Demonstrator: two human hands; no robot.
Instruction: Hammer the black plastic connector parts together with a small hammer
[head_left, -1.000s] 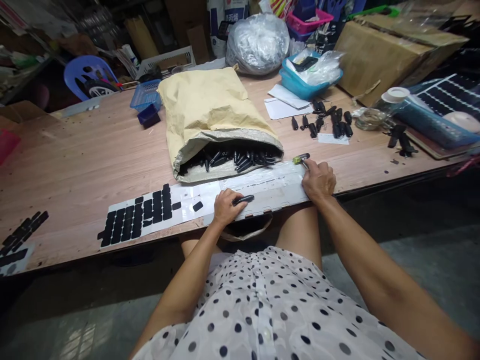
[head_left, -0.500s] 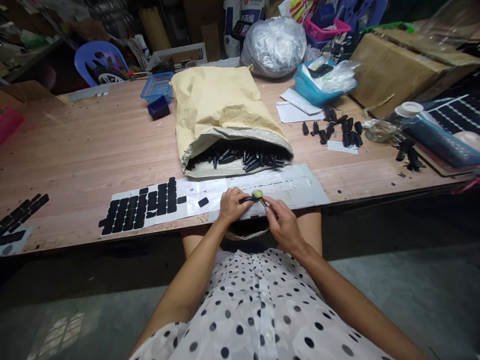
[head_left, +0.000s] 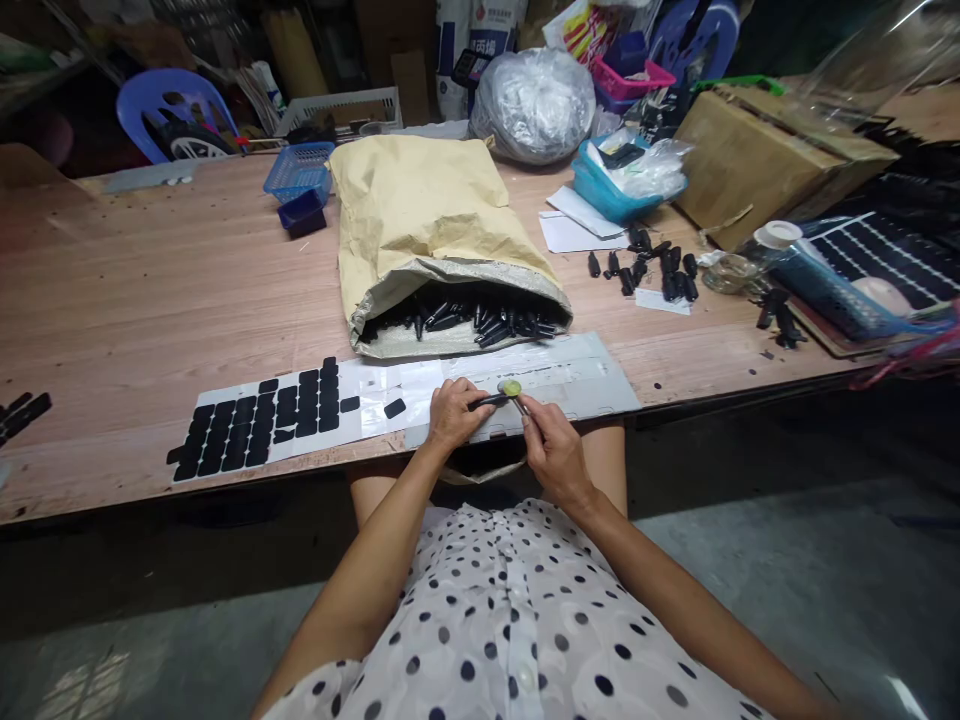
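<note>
Worktop [head_left: 187,290] had a sack [head_left: 420,205]; nearside of it, left hand [head_left: 451,413] gripped a maybe-half-done black part [head_left: 489,400], right hand [head_left: 555,448] a tool [head_left: 511,388]. Sackful [head_left: 491,326] done? Dunno.

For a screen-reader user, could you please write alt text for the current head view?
A person's left hand holds a slim black piece while the right hand holds a yellow-green-headed tool near its end, before an open sack of black pieces on a table.
</note>
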